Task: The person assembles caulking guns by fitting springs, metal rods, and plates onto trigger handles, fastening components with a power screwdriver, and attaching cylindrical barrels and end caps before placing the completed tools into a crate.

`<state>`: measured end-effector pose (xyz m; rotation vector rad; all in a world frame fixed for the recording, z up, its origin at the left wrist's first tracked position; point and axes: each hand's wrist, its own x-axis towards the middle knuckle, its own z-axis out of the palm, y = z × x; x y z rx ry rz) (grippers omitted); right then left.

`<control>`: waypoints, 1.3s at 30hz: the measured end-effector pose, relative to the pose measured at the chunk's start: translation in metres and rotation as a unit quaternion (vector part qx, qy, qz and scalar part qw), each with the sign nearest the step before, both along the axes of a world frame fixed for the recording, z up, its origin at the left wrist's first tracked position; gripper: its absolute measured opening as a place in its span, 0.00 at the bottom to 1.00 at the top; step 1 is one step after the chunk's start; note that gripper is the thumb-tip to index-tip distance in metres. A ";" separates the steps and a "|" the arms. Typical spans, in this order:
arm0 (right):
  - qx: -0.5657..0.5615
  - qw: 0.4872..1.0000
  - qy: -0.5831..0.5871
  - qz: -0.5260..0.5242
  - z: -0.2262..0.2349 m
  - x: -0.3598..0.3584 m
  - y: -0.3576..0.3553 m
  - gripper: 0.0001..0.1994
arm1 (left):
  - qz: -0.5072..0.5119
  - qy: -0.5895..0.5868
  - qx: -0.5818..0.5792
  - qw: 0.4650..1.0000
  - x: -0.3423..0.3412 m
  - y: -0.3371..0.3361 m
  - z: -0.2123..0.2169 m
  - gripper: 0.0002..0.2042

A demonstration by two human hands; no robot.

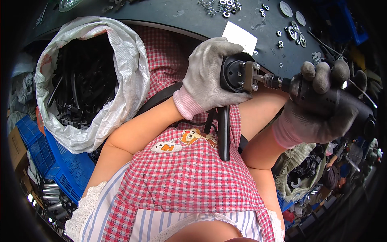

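Gripping a round black part [234, 74] in front of the chest, the left hand [211, 72] in a grey glove is closed around its rim. The right hand [322, 101], in a darker soiled glove, is clamped on a black power driver [342, 105] whose body is largely hidden by the fingers. The driver's long axis runs almost level, its bit [271, 80] pointing left into a metal fitting [250, 76] on the part. A black stem [223, 133] hangs down from the part. Washers [223, 7] are scattered near the far edge of the dark table [181, 12]; a white sack [100, 80] of black parts stands left, over a blue crate [52, 157].
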<state>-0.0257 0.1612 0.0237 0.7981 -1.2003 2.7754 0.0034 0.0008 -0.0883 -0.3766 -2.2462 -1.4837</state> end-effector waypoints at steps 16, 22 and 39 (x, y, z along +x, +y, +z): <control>0.191 0.978 0.077 0.012 -0.007 -0.020 -0.033 0.17 | 0.043 0.014 0.017 0.999 0.004 0.002 -0.006 0.38; 0.106 0.965 0.118 0.209 -0.007 -0.042 -0.014 0.18 | 0.035 0.022 0.005 0.999 0.002 0.004 -0.001 0.39; 0.474 0.760 -0.038 -0.444 0.032 -0.027 0.059 0.25 | 0.018 0.039 0.080 0.996 0.003 0.009 -0.017 0.41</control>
